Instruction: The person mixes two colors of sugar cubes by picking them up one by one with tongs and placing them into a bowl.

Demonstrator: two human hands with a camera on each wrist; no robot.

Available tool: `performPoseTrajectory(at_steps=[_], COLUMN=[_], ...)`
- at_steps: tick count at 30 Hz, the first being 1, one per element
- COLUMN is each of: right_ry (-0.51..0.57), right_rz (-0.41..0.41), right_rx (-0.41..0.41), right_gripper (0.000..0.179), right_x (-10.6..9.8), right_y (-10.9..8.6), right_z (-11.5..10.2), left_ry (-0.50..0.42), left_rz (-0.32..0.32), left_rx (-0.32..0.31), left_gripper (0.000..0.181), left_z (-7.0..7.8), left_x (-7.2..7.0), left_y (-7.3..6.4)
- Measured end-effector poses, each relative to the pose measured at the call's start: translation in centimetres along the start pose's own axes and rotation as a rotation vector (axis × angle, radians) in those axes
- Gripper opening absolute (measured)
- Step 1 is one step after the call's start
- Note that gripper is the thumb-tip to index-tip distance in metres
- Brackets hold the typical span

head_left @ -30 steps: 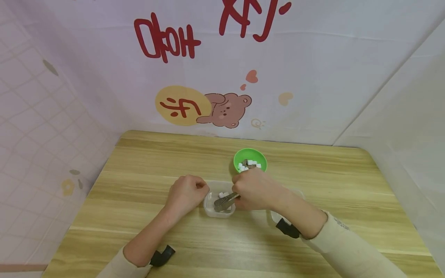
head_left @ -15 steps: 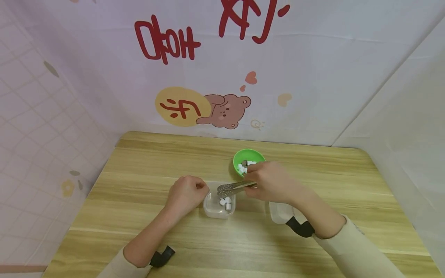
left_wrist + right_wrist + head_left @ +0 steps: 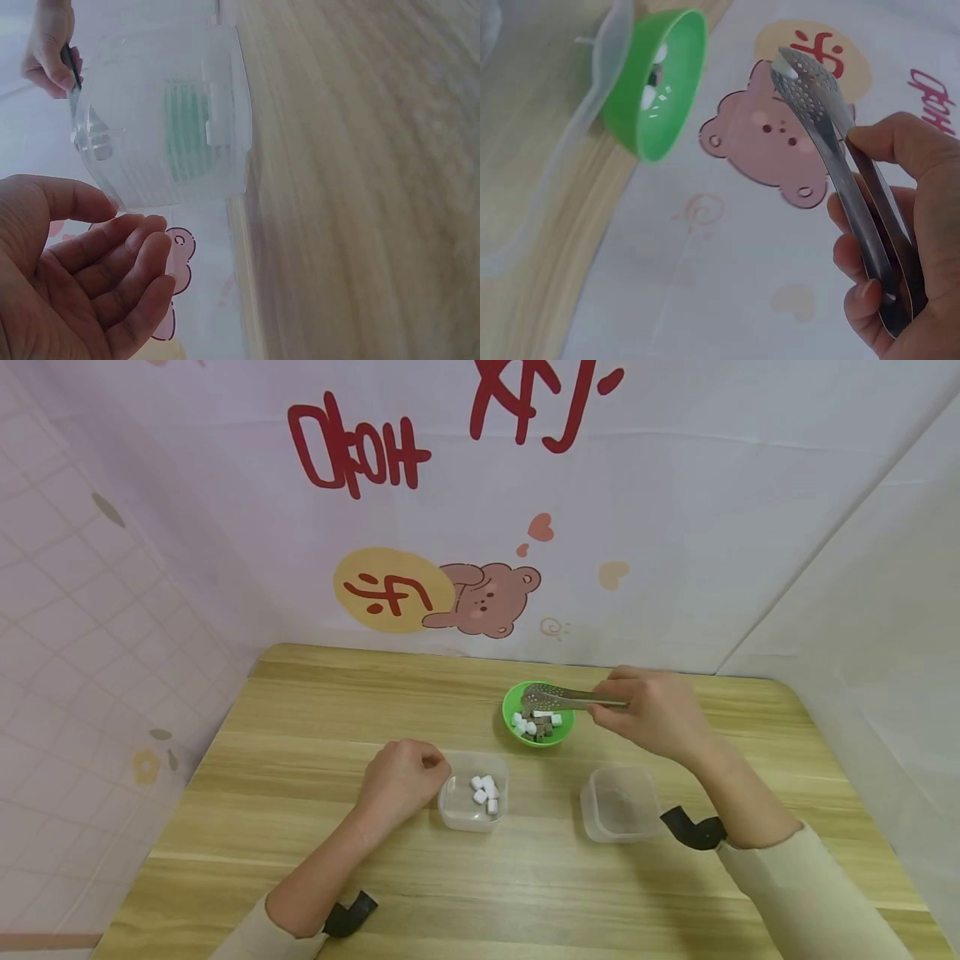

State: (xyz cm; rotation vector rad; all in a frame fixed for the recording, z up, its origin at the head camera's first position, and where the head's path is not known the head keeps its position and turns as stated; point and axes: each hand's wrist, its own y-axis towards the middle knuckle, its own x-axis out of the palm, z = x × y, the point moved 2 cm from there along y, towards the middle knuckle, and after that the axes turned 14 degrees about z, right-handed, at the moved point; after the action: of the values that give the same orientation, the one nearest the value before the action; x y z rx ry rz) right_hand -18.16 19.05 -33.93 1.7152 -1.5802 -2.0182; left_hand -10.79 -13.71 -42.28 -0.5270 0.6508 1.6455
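Note:
My right hand point(image 3: 660, 714) grips metal tongs point(image 3: 573, 698) with perforated ends, held over the green bowl point(image 3: 507, 714). In the right wrist view a small white piece point(image 3: 786, 67) shows at the tongs' tips. White cubes point(image 3: 556, 720) and brown cubes point(image 3: 539, 735) lie together in the bowl. Thumb and fingertips of my left hand point(image 3: 401, 783) pinch the left rim of a clear plastic container point(image 3: 453, 821), which has several white cubes point(image 3: 487, 787) inside. In the left wrist view, the thumb point(image 3: 86, 201) meets this container's corner.
A second clear plastic container point(image 3: 622, 837) stands to the right, near my right forearm; no cubes show in it. The wooden table point(image 3: 480, 893) ends at a printed cloth wall point(image 3: 660, 635) behind the bowl.
My right hand has carried the tongs from the left container up and right to above the green bowl. The white cubes in that container are now uncovered. My left hand stays put.

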Motion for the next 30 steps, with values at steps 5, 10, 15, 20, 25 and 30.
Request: performPoseTrajectory(at_steps=[5,10,15,20,25,30], right_ry=[-0.070,-0.104,-0.120,-0.102,-0.083,-0.055], right_rz=[0.007,0.011,-0.017,-0.078,-0.076,-0.064], right_rx=[0.026,0.045,0.107,0.194,0.210,0.176], right_gripper=[0.004,0.006,0.009,0.010,0.014,0.016], right_x=[0.2,0.5,0.6,0.5,0.5,0.4], right_y=[-0.6,-1.1,-1.4,-1.7,-1.7,-1.4], right_z=[1.1,1.8,2.2,1.9,1.2,0.3], left_ry=[0.013,0.016,0.018,0.021,0.025,0.023], left_rz=[0.007,0.009,0.009,0.011,0.021,0.019], left_rx=[0.002,0.007,0.005,0.006,0.016,0.018], left_gripper=[0.018,0.017,0.017,0.017,0.017,0.017], left_z=[-0.1,-0.2,-0.2,-0.1,-0.1,-0.1], left_x=[0.0,0.2,0.1,0.0,0.0,0.0], left_y=[0.1,0.2,0.2,0.3,0.3,0.2])
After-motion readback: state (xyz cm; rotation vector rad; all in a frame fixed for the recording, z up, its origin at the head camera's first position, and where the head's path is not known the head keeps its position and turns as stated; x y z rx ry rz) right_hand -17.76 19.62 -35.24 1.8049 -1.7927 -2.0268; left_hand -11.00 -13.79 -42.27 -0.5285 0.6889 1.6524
